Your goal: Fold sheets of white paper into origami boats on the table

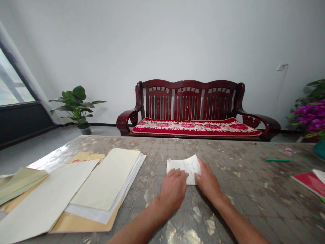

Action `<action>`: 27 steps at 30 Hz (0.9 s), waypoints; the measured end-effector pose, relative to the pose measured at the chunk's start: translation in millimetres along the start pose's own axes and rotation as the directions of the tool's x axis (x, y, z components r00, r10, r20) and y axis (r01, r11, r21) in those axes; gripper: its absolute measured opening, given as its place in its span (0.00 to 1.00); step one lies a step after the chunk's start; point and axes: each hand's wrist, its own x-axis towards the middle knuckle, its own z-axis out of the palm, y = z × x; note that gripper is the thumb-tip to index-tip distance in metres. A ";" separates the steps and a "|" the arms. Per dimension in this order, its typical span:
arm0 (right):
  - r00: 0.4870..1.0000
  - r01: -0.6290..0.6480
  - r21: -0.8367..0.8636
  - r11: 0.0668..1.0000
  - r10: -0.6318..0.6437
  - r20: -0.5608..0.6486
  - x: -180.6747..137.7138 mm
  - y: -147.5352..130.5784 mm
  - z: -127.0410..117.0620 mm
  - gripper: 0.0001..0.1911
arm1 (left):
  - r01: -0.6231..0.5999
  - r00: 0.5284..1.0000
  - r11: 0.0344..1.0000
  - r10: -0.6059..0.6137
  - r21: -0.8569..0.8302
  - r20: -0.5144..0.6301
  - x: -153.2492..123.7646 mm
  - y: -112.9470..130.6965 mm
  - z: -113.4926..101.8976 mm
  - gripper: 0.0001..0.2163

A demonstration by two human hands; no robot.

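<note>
A small folded white sheet of paper (184, 165) lies on the patterned table in front of me, its top right corner lifted a little and faint marks showing on its face. My left hand (175, 184) rests over its lower left part, fingers laid on the paper and pressing down. At the right edge, my right hand (208, 179) grips the paper, thumb on the near side and fingers along the far edge. Part of the sheet is hidden under my left hand.
Left on the table (157, 145) are cream and white sheets (109, 179) over brown envelopes (86, 223). To the right lie a green pen (278, 159), a small plastic packet (287, 151) and a red booklet (311, 183). Beyond stands a wooden bench (188, 101).
</note>
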 end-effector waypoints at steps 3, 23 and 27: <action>1.000 0.020 -0.003 1.000 -0.020 0.015 -1.4 -1.2 -4.1 0.35 | 0.088 0.995 0.994 -0.091 0.066 0.048 0.4 1.4 19.0 0.19; 0.813 0.343 0.065 0.937 -0.330 0.479 -7.1 16.7 -37.1 0.31 | -0.019 0.986 0.987 -0.007 0.157 0.164 17.4 -75.4 -1.1 0.26; 0.845 0.404 -0.039 0.914 -0.356 0.399 -15.7 0.8 -31.7 0.24 | -0.033 0.995 0.987 0.019 0.156 0.094 18.1 -75.7 -4.2 0.19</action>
